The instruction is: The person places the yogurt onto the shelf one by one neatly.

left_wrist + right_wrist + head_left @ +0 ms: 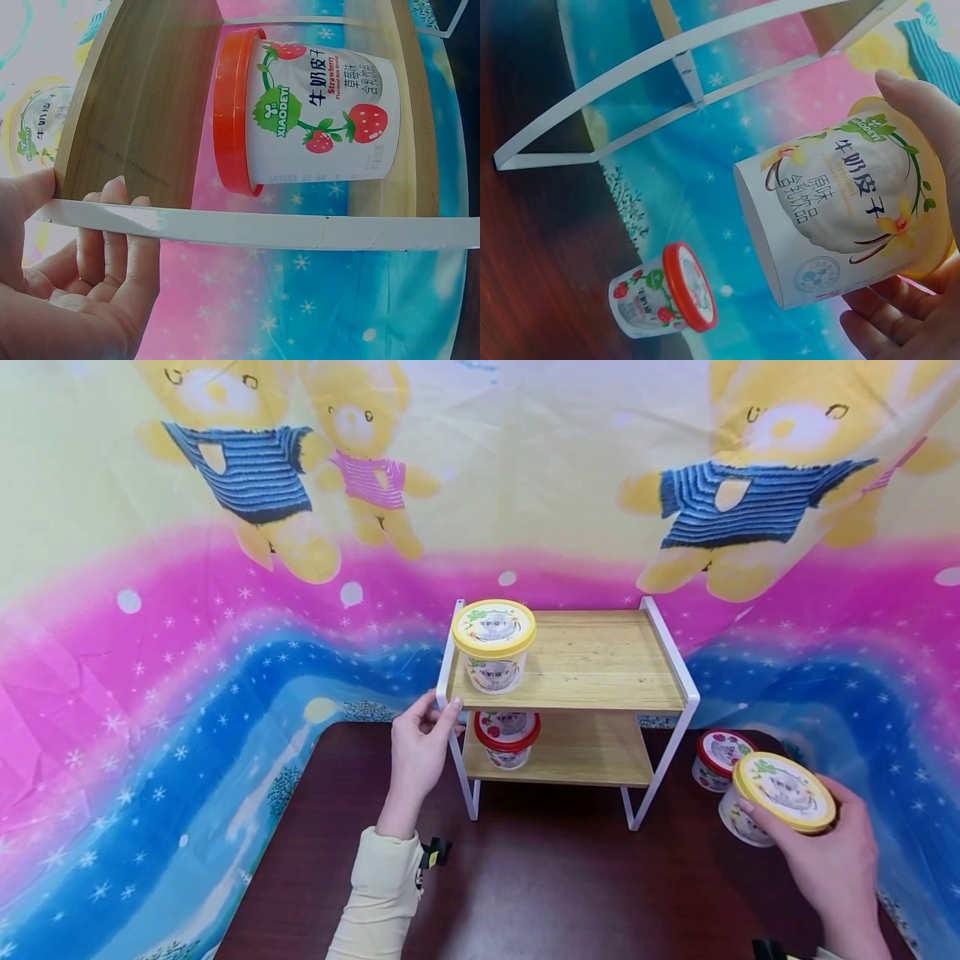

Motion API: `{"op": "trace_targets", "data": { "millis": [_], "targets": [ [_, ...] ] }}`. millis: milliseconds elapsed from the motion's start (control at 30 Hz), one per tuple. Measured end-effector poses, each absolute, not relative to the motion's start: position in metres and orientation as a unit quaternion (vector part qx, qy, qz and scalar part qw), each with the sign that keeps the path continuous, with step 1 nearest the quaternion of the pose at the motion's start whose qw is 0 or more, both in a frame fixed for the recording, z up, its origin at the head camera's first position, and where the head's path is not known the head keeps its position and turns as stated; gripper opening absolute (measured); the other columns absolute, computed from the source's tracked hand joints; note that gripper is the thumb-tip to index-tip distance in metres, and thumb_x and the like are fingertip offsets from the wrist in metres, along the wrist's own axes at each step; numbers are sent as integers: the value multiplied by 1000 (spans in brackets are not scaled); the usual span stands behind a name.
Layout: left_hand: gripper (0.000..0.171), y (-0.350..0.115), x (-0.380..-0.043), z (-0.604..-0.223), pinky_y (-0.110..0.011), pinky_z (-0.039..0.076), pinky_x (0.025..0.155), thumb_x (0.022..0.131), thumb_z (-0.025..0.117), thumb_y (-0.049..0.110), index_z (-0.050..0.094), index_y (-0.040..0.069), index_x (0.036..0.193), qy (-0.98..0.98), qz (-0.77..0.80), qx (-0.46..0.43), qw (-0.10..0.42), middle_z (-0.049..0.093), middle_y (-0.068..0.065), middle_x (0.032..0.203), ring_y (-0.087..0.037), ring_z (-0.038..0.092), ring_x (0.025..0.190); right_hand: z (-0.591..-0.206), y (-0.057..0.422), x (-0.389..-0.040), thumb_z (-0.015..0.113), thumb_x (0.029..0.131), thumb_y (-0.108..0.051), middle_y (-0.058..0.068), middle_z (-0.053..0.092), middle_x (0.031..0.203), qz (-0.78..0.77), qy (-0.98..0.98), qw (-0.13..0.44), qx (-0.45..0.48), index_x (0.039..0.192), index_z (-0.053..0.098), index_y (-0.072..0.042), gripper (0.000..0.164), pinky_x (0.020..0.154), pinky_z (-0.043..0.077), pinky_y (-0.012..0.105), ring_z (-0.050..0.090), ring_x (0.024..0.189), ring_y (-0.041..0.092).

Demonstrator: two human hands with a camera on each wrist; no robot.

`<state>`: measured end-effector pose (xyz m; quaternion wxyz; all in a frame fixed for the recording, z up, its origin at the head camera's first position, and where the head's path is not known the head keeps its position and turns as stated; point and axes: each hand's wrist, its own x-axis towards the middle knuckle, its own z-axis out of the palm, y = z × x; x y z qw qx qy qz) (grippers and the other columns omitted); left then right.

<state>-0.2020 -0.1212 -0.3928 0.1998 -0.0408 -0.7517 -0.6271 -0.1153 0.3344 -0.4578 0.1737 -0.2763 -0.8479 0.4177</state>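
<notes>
1. Head view: right hand [836, 852] grips a yellow-lidded tub [783, 793], right of the shelf [600, 660], near a red-lidded tub [722, 750].
2. Left hand [422, 747] holds the shelf's white frame [315, 229] at the top board's front corner.

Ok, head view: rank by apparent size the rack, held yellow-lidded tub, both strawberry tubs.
1. Two-tier rack
2. Held yellow-lidded tub
Unsure: shelved strawberry tub and tabletop strawberry tub; alike, partly hidden.

A wrinkled fabric backdrop [540, 572] banded in pale yellow, pink and blue hung behind a dark reddish-brown desk [540, 885]. Large printed yellow teddy bears [251, 472] in blue striped tops stood beside smaller pink-topped bears [375, 481]; white snowflakes dotted the lower bands.
</notes>
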Motion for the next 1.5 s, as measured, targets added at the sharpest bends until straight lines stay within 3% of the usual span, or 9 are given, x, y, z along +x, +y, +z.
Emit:
{"op": "trace_targets", "data": {
  "millis": [367, 633, 833, 1133, 1500],
  "targets": [
    [37, -121, -202, -393, -36, 59, 74, 98, 71, 33, 71, 7, 124, -752, -627, -39, 200, 63, -10, 80, -22, 71, 75, -443, 320, -112, 91, 77, -39, 10, 43, 146, 432, -839, 187, -272, 156, 34, -16, 101, 86, 41, 17, 41, 127, 25],
    [36, -121, -204, -394, -34, 59, 73, 98, 71, 33, 71, 7, 124, -751, -628, -42, 201, 64, -10, 80, -22, 70, 74, -436, 309, -110, 90, 79, -36, 10, 43, 145, 440, -841, 191, -252, 156, 34, -16, 98, 89, 41, 16, 41, 124, 24],
    [35, -121, -204, -394, -33, 59, 72, 98, 72, 31, 71, 6, 123, -748, -631, -44, 200, 64, -10, 80, -23, 71, 74, -433, 303, -109, 92, 77, -33, 10, 44, 146, 444, -840, 198, -242, 156, 35, -18, 98, 100, 37, 24, 39, 128, 24],
    [37, -121, -203, -394, -33, 59, 72, 98, 71, 33, 71, 7, 124, -750, -629, -43, 199, 64, -10, 80, -24, 71, 75, -426, 296, -106, 93, 76, -26, 7, 46, 140, 450, -843, 216, -201, 154, 38, -20, 96, 80, 38, 10, 43, 118, 10],
    [39, -121, -204, -395, -39, 60, 74, 98, 71, 35, 70, 7, 125, -752, -627, -41, 200, 64, -10, 81, -22, 71, 75, -417, 284, -103, 97, 70, -17, 3, 50, 139, 465, -834, 244, -170, 150, 46, -24, 95, 80, 37, 11, 43, 118, 6]
  ]
}}
